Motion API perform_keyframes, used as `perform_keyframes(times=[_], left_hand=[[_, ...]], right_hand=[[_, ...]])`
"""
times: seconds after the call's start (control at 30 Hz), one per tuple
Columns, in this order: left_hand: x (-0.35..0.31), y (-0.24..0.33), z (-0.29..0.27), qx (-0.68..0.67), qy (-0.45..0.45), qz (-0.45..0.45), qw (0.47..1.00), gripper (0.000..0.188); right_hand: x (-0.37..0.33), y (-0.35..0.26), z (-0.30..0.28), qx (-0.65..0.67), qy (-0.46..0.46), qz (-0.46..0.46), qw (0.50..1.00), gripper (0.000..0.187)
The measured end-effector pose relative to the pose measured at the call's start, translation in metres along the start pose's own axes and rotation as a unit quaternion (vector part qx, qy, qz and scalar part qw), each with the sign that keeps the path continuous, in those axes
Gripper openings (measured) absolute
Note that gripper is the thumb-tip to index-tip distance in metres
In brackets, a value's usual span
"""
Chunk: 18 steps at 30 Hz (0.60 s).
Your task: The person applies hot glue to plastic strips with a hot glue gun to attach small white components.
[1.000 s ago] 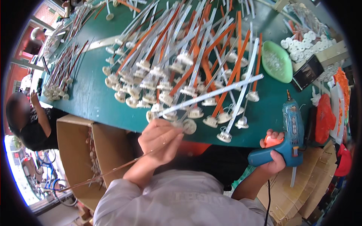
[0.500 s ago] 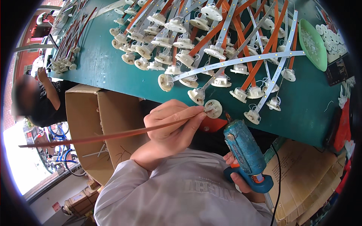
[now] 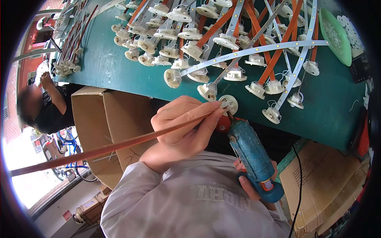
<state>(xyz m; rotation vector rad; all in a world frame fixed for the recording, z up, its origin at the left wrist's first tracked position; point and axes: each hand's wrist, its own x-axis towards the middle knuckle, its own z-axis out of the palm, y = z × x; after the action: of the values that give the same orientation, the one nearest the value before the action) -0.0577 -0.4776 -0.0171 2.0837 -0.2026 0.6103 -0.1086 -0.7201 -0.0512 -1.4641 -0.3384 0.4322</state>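
Note:
Pinched between the thumb and fingers of my left hand is an orange-backed LED strip, its long tail reaching out to the left. A round white end cap sits at the strip's near end, just past my fingertips, close to the green table's edge. My right hand is wrapped around the handle of a worn blue glue gun. The gun's dark nozzle points up at the cap and is at or very near it; whether they touch I cannot tell.
Many strips with white caps lie piled on the green table. A green bowl of small clear pieces stands at the far right. Cardboard boxes flank me, a black cable hangs at right, and another person works at left.
The glue gun has moved up and left, bringing its nozzle from beside the cap to it. My left hand still holds the strip, and the view has shifted slightly.

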Motion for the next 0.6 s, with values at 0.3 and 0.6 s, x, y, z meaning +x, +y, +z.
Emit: perform_keyframes(times=[0.3, 0.6], left_hand=[[-0.005, -0.006, -0.020, -0.117, -0.023, -0.016, 0.993, 0.023], [-0.007, -0.006, -0.037, -0.184, -0.022, -0.031, 0.982, 0.026]], right_hand=[[-0.002, -0.006, -0.019, 0.126, 0.028, -0.069, 0.989, 0.036], [0.030, 0.001, -0.091, 0.258, 0.192, -0.247, 0.914, 0.036]])
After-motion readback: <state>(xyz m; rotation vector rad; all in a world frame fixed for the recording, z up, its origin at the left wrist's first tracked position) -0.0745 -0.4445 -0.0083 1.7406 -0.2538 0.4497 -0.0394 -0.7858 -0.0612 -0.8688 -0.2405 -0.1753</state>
